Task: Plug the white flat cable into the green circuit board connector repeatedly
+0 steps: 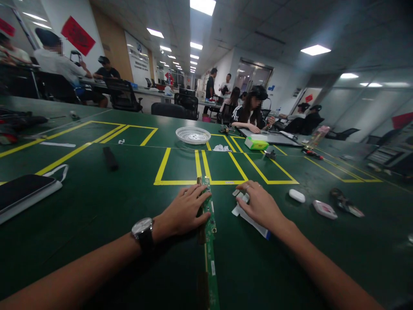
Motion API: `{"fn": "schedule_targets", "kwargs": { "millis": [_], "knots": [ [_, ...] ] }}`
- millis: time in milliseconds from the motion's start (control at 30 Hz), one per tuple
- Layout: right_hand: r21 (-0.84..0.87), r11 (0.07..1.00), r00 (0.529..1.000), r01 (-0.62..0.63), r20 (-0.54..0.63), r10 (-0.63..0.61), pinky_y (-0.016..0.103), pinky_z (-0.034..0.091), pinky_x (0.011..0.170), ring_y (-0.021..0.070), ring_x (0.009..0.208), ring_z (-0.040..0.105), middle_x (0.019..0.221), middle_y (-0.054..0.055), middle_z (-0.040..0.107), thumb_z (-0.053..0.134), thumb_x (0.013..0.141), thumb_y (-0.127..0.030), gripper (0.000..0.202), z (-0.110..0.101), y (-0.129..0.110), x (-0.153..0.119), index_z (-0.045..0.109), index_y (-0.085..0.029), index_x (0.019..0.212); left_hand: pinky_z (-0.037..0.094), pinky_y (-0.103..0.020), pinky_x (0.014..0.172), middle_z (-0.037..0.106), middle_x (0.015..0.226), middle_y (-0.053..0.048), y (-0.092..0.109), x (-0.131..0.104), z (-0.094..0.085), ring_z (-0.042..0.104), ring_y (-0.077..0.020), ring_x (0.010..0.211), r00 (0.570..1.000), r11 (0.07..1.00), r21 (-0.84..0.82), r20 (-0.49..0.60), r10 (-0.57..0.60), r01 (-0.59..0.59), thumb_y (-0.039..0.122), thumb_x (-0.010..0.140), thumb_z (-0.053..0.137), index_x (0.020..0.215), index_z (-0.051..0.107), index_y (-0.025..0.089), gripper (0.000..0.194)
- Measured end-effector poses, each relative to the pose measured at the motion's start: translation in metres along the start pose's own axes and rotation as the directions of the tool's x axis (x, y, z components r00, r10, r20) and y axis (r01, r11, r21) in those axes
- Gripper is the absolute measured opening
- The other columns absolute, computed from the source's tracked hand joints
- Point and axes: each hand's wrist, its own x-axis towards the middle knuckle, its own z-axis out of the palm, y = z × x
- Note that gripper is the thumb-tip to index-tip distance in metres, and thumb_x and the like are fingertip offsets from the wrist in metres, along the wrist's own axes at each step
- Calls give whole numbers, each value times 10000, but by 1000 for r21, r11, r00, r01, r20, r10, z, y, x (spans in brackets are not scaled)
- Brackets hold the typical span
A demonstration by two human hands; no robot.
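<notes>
A long, narrow green circuit board [211, 247] runs away from me along the table, with a brown strip along its left edge. My left hand [189, 206] lies on its upper part, fingers stretched out and fingertips touching the board. A watch [142, 226] is on that wrist. To the right of the board, my right hand [260, 204] hovers low over or touches some small whitish pieces [240, 197]; its thumb and index finger are apart. Under that hand lies a white strip with a blue end [258, 227], partly hidden by the palm.
A white plastic basket [193, 135] stands beyond the board, among yellow tape lines. A black bar [110, 159] and a white-edged device [29, 193] lie left. Rightward are a white case [297, 196] and a pink-white box [324, 209]. A person sits across the table near a green box [256, 142].
</notes>
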Motion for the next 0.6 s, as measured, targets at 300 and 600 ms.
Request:
{"fn": "schedule_targets", "kwargs": {
  "millis": [300, 600],
  "knots": [
    [30, 999, 994, -22, 107, 18, 392, 461, 857, 258, 1009, 571, 1102, 106, 613, 558, 906, -349, 257, 8, 4, 3, 648, -180, 1078, 276, -542, 1103, 365, 1536, -91, 2, 0, -1, 319, -332, 1391, 1000, 999, 40, 20, -3, 3, 523, 957, 483, 1459, 407, 248, 578],
    [84, 986, 982, 145, 111, -154, 426, 426, 869, 257, 1015, 551, 1094, 86, 615, 610, 882, -350, 244, 7, -37, -7, 635, -199, 1072, 268, -550, 1105, 378, 1527, -95, 0, 1, 1, 325, -336, 1385, 1000, 999, 37, 12, 3, -4, 514, 949, 496, 1446, 424, 237, 574]
  ]
}}
